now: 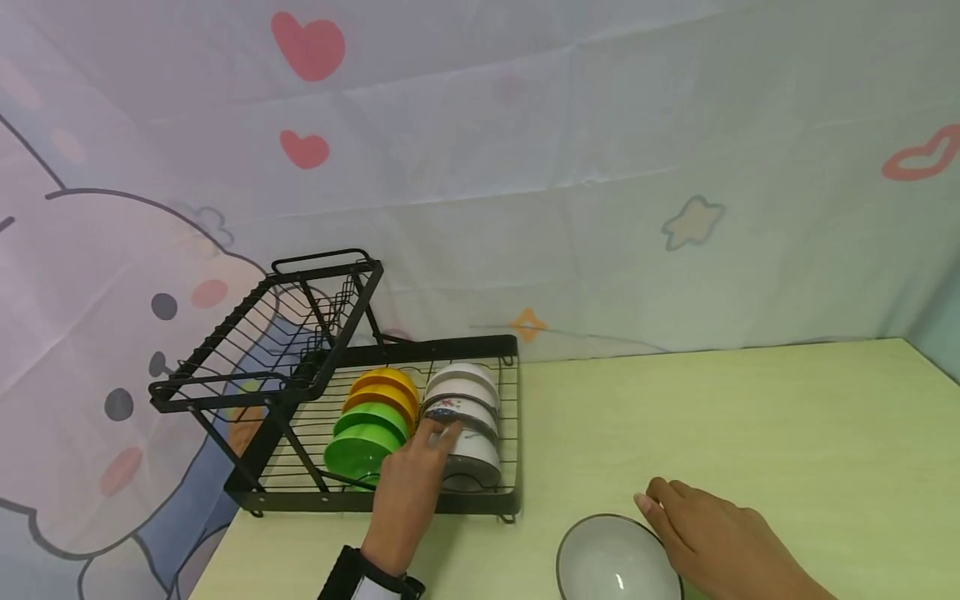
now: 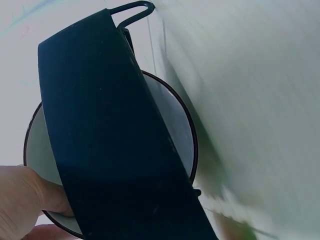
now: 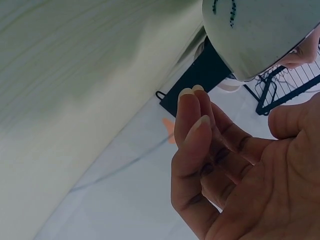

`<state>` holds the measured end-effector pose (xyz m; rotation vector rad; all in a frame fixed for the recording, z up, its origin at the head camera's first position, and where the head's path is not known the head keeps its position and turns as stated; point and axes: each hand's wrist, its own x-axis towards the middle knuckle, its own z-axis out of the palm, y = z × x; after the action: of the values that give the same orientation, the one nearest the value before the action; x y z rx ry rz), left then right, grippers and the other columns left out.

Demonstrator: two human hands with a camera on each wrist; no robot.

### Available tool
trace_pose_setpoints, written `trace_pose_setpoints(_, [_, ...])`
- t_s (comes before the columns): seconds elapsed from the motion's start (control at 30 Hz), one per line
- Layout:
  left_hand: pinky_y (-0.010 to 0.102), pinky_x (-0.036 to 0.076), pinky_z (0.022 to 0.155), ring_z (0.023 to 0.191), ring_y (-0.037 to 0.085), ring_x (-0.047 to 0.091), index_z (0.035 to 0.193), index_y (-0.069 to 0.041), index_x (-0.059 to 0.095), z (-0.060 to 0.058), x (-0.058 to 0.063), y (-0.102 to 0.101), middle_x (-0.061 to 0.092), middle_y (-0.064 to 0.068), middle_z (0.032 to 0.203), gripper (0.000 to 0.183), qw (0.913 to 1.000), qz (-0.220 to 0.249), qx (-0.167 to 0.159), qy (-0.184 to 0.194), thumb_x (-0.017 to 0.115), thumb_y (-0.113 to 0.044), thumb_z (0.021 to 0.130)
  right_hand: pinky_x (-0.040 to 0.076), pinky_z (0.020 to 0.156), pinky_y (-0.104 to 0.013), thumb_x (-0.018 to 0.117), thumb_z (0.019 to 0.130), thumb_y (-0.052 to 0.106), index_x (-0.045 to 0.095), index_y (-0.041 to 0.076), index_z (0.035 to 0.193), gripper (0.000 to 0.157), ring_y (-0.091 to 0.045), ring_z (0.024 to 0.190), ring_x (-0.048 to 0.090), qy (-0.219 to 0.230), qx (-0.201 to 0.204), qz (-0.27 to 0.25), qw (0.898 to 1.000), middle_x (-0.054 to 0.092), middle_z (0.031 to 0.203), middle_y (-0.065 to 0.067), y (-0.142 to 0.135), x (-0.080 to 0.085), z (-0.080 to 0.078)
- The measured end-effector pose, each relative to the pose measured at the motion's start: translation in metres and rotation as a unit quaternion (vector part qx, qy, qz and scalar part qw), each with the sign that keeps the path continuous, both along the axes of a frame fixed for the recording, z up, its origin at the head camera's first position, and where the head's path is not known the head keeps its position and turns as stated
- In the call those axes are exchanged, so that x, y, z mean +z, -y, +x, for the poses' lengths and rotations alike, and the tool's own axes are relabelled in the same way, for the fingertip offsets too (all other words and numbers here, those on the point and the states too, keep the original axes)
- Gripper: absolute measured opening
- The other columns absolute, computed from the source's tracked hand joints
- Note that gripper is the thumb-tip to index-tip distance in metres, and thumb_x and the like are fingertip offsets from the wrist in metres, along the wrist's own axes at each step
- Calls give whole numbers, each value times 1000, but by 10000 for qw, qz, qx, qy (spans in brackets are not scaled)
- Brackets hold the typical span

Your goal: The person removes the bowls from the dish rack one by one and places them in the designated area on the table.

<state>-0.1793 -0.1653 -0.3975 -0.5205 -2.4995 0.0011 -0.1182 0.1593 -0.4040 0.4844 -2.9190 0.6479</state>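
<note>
L hand point(image 1: 411, 487) pinching front wht bowl point(image 1: 480, 450) in blk rack point(image 1: 480, 503) – R hand point(image 1: 712, 533) relaxed nr tbl bowl point(image 1: 611, 558)

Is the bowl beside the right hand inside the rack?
No, the head view shows this bowl outside the rack, beside the right hand.

no readable text, labels, brands, numbers

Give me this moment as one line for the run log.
left hand: pinches front white bowl in rack | right hand: empty, beside single bowl on table | rack: also green bowls, yellow bowls
</note>
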Motion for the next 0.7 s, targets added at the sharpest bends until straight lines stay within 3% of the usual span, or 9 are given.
trace_pose_setpoints(0.43, [23,37,32,45,13,46,112,-13,67,0,-4,1,61,10,103,58,9977,140,-384,-536,76,13,62,34,43,-25,38,100,41,44,22,78,30,-4,54,35,81,112,2,9999,36,62,11,-1,2,-1])
trace_pose_setpoints(0.7, [22,36,31,45,12,46,114,-13,67,2,-2,1,61,11,103,62,9971,14,-400,-652,76,13,58,34,44,-26,37,100,42,44,23,78,31,-4,55,36,136,92,-32,9999,37,62,11,0,1,-1])
